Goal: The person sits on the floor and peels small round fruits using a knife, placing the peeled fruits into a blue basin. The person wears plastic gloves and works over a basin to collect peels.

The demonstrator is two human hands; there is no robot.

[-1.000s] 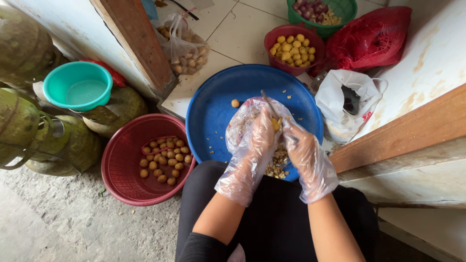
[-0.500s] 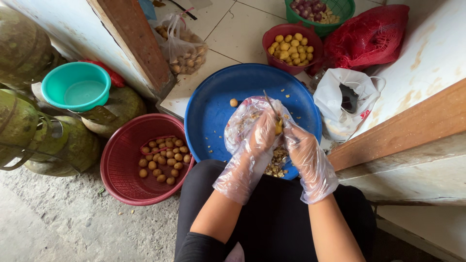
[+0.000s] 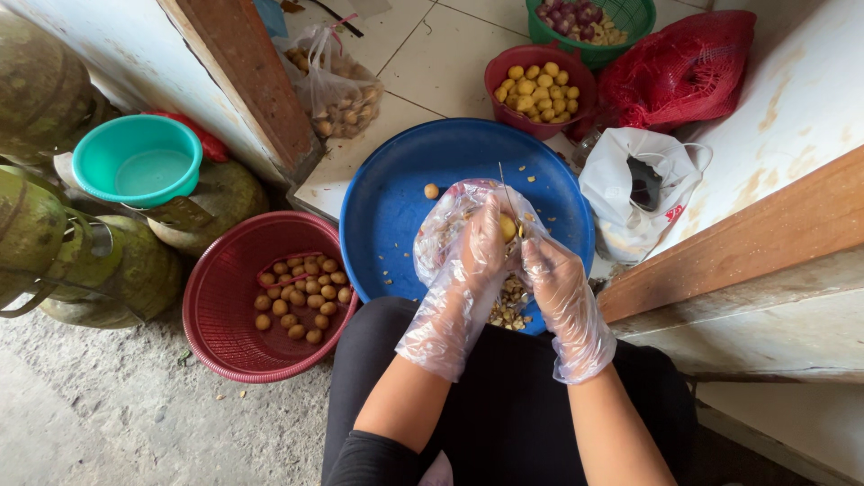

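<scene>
Both hands wear loose clear plastic gloves and meet over a large blue basin (image 3: 396, 189). My left hand (image 3: 472, 252) pinches a small round yellow fruit (image 3: 508, 227). My right hand (image 3: 551, 270) grips a thin knife (image 3: 505, 184) whose blade points up beside the fruit. A pile of brownish peels (image 3: 510, 304) lies in the basin under the hands. One loose peeled fruit (image 3: 431, 191) sits in the basin to the left.
A red basket (image 3: 225, 333) of brown unpeeled fruits stands at my left. Ahead are a red bowl of yellow peeled fruits (image 3: 537, 85), a green basket (image 3: 589, 18), a red mesh sack (image 3: 684, 63), a white plastic bag (image 3: 630, 193), a teal bowl (image 3: 137, 162) and green gas cylinders (image 3: 54, 243).
The hands stay together over the basin with only small working motions on the fruit. The view has shifted slightly.
</scene>
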